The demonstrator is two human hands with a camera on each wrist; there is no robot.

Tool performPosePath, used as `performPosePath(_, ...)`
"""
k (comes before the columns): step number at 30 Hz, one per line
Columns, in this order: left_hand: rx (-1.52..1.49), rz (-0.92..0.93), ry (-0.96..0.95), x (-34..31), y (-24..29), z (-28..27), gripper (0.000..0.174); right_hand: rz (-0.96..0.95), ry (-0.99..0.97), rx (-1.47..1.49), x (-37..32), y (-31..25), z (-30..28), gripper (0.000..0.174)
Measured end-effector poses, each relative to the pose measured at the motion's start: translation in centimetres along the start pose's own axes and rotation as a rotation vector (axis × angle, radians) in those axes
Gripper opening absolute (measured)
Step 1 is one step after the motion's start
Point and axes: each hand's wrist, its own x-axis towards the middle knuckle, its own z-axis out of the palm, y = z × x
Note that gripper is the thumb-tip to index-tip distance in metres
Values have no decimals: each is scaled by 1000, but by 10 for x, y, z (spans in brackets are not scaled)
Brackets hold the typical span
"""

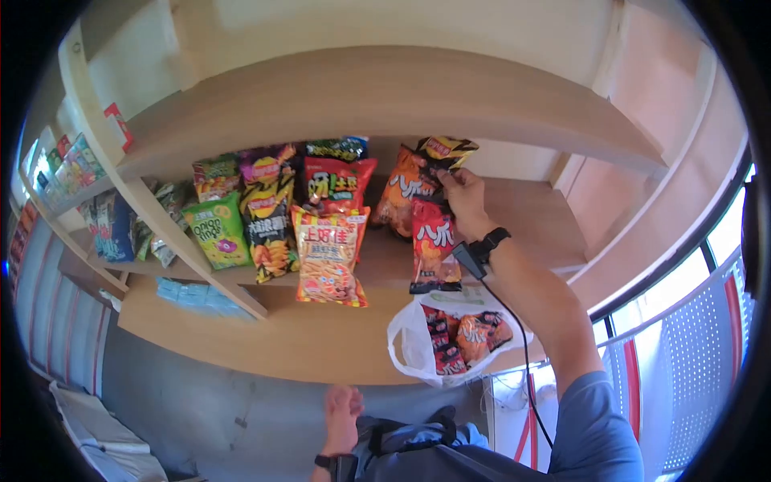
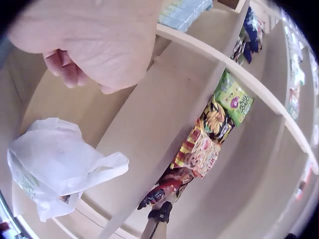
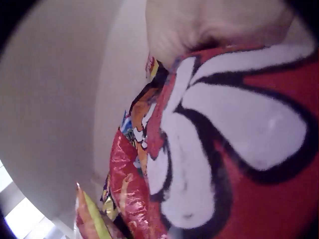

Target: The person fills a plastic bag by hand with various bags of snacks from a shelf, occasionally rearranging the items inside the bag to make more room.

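Note:
My right hand (image 1: 466, 197) grips a red snack bag (image 1: 434, 241) by its top edge, and the bag hangs upright at the front of the shelf. Close up in the right wrist view, the red bag (image 3: 249, 129) with its white lettering fills much of the picture. Just behind it stands an orange snack bag (image 1: 397, 193), partly covered. My left hand (image 1: 344, 408) is down near my body, fingers loosely curled, holding nothing. A white plastic bag (image 1: 408, 341) with several red and orange snack bags inside sits below the shelf, on the lower board.
Left of the red bag, the shelf holds a yellow-and-red bag (image 1: 331, 261), a black bag (image 1: 271, 221), a green bag (image 1: 217, 233) and others behind. An upper shelf board (image 1: 385, 92) overhangs them. A light-blue packet (image 1: 201, 297) lies at lower left.

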Motion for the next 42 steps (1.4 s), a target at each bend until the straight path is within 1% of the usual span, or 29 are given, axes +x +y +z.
performPosePath(2, -149, 70, 9, 7, 25, 34, 54, -12, 18, 90, 1, 11, -29, 17)
performPosePath(3, -155, 109, -53, 16, 39, 46, 60, 8, 68, 145, -9, 1, -38, 15)
performPosePath(4, -161, 143, -114, 24, 54, 58, 66, 63, 110, 101, -20, -9, -53, 15)
performPosePath(6, -151, 241, -208, 31, 82, 89, 71, 32, 113, 198, -39, -19, -80, 15)
performPosePath(8, -281, 131, -376, 66, 101, 95, 69, 93, 124, 232, -67, -35, -109, 16)
performPosePath(10, -381, 74, -459, 97, 120, 113, 66, 139, 133, 272, -94, -41, -138, 17)
performPosePath(11, -368, 54, -456, 102, 118, 114, 66, 173, 106, 302, -109, -42, -155, 17)
performPosePath(13, -396, 114, -284, 109, 115, 120, 66, 215, 75, 361, -145, -48, -177, 16)
performPosePath(14, -382, 100, -292, 109, 112, 119, 66, 265, 154, 326, -169, -66, -173, 15)
performPosePath(16, -369, 59, -301, 104, 109, 116, 60, 353, 177, 298, -195, -48, -198, 15)
performPosePath(18, -320, 48, -349, 102, 110, 119, 57, 478, 225, 288, -223, -45, -205, 15)
performPosePath(19, -280, 48, -392, 101, 110, 119, 54, 523, 223, 226, -234, -39, -210, 15)
performPosePath(22, -205, -2, -444, 105, 107, 116, 50, 575, 158, 212, -260, -17, -223, 15)
performPosePath(23, -198, -2, -447, 104, 108, 116, 50, 623, 160, 259, -269, -1, -231, 18)
performPosePath(25, -201, -120, -488, 100, 106, 117, 46, 640, 171, 265, -281, 3, -230, 15)
performPosePath(26, -198, -119, -492, 93, 106, 119, 46, 662, 174, 265, -285, 5, -230, 13)
performPosePath(27, -143, -127, -511, 79, 107, 124, 45, 651, 124, 332, -289, 10, -236, 16)
performPosePath(28, -89, -134, -528, 63, 108, 132, 43, 650, 124, 336, -294, 13, -238, 16)
performPosePath(29, -86, -132, -527, 46, 109, 145, 43, 660, 157, 378, -295, 5, -233, 18)
performPosePath(30, -7, -98, -484, 26, 110, 163, 44, 671, 187, 421, -296, 2, -230, 20)
performPosePath(31, 71, -63, -438, 10, 110, 177, 44, 627, 54, 486, -302, 30, -253, 22)
performPosePath(32, 74, -57, -434, 0, 110, 186, 44, 627, 49, 493, -303, 33, -250, 22)
performPosePath(34, 15, -270, -538, -13, 108, 200, 43, 678, 210, 580, -303, 36, -243, 22)
performPosePath(35, 14, -267, -592, -18, 103, 208, 44, 678, 210, 585, -306, 40, -244, 22)
performPosePath(36, 17, -265, -592, -18, 91, 214, 44, 682, 212, 634, -308, 43, -247, 21)
performPosePath(38, 74, -369, -613, -5, 58, 221, 39, 685, 215, 731, -311, 49, -251, 18)
performPosePath(39, 78, -362, -617, 3, 40, 221, 39, 679, 212, 736, -310, 43, -248, 18)
performPosePath(41, 102, -629, -384, 19, 6, 216, 40, 817, 337, 654, -308, 26, -241, 12)
performPosePath(42, 109, -624, -391, 25, -7, 213, 40, 809, 338, 660, -313, 39, -252, 12)
